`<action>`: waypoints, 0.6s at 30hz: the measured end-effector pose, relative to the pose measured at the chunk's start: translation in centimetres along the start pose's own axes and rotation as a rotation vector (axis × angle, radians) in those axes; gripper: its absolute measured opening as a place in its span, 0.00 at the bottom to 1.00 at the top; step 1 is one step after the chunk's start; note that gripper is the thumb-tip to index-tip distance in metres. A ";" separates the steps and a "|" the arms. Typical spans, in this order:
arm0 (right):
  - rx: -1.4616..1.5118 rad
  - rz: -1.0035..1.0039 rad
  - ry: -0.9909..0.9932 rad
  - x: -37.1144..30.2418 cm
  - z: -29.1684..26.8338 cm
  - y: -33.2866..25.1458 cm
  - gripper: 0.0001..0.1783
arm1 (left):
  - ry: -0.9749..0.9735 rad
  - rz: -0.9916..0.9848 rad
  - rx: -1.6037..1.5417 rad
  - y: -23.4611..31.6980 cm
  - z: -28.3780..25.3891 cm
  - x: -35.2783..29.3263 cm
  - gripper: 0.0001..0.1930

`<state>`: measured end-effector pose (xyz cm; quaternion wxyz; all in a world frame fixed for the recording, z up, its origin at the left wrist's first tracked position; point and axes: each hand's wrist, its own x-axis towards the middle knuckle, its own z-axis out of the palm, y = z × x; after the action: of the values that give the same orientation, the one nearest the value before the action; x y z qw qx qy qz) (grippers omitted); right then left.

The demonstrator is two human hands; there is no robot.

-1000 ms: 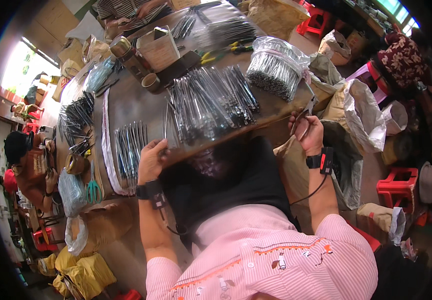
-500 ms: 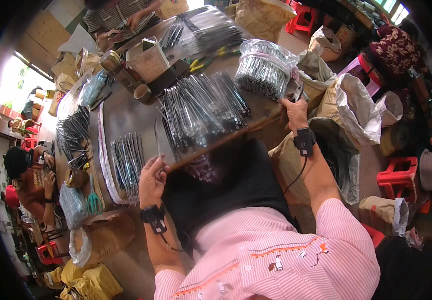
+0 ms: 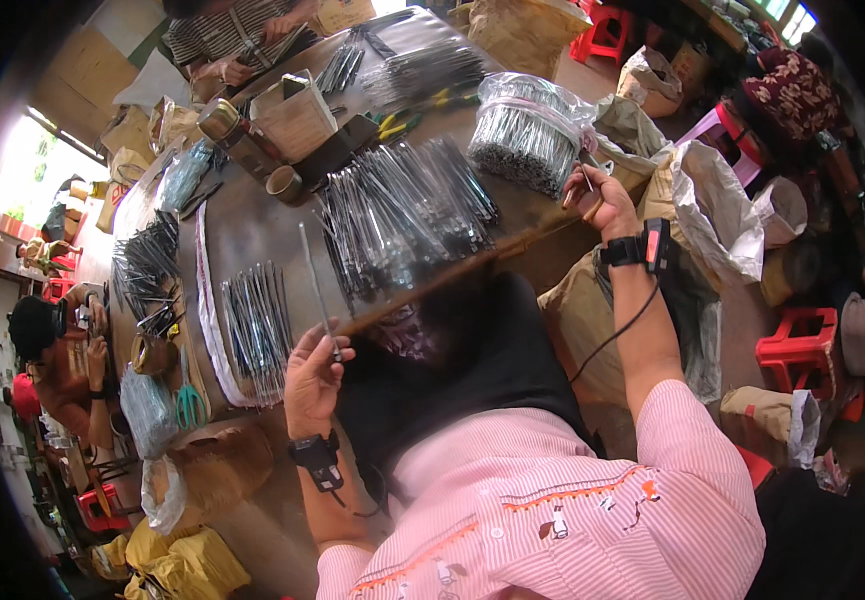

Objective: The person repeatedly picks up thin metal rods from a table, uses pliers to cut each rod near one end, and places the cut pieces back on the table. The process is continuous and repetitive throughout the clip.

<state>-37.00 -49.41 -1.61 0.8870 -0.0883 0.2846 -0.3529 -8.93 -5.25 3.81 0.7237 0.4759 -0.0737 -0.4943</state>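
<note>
The left hand (image 3: 314,385) is pinching a thin, straight grey metal strip (image 3: 313,275), which is reaching over the brown tabletop (image 3: 257,226) beside a wide row of dark shiny strips (image 3: 397,220). The right hand (image 3: 607,208) is gripping a slim, partly hidden object (image 3: 588,182) near a plastic-wrapped silvery bundle (image 3: 524,148).

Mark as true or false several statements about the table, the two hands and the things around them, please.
1. The left hand holds a thin grey strip. True.
2. The teal scissors lie beside the right hand. False: the teal scissors are at the left, far from the right hand.
3. The plastic-wrapped bundle is right of the wide spread of strips. True.
4. The stool near the right edge is green. False: that stool is red.
</note>
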 end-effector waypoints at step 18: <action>-0.590 -0.054 -0.284 -12.0 5.7 13.7 0.07 | -0.086 -0.064 0.160 -3.6 4.8 -1.2 0.12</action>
<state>-33.00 -31.45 3.46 0.8442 -0.3975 0.2456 -0.2626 -14.57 -7.48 4.06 0.6634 0.5127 -0.1285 -0.5296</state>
